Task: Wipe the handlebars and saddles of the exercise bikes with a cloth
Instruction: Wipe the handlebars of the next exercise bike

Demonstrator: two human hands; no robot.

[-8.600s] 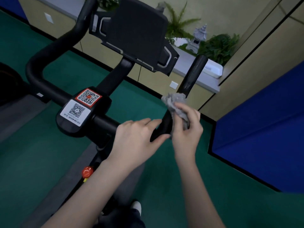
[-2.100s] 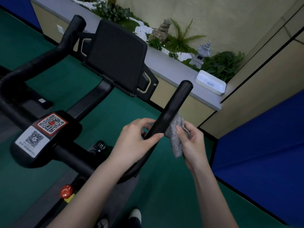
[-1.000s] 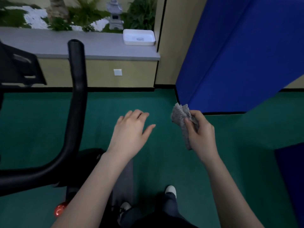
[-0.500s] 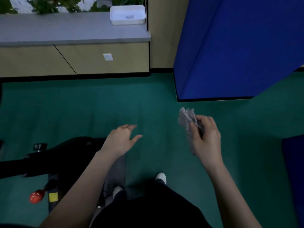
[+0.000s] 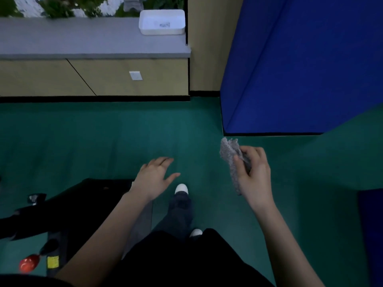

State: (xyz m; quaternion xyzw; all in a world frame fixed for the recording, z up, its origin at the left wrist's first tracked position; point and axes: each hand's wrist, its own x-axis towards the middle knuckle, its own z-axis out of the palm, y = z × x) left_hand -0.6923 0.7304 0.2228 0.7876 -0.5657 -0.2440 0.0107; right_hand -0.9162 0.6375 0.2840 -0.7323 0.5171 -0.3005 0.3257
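Two hands show above a matte green floor (image 5: 103,137). The right hand (image 5: 255,175) pinches one grey cloth (image 5: 229,156) between thumb and curled fingers. The cloth is nubbly and crumpled, sticks up above the thumb and hangs below the palm, held in the air and touching nothing else. The left hand (image 5: 155,179) holds nothing, palm down, fingers relaxed and slightly spread. Its wrist crosses the edge of one exercise bike (image 5: 62,204), of which only a smooth, angular black part shows at the lower left, with one round glossy red knob (image 5: 28,264) and one square yellow label (image 5: 52,262). Two rounded white shoe toes (image 5: 181,188) show, one ahead of the other. At the far side one long grey bench (image 5: 83,38) carries one white rectangular tray (image 5: 162,30) with rounded corners. To its right stands one large, smooth blue panel (image 5: 300,65).
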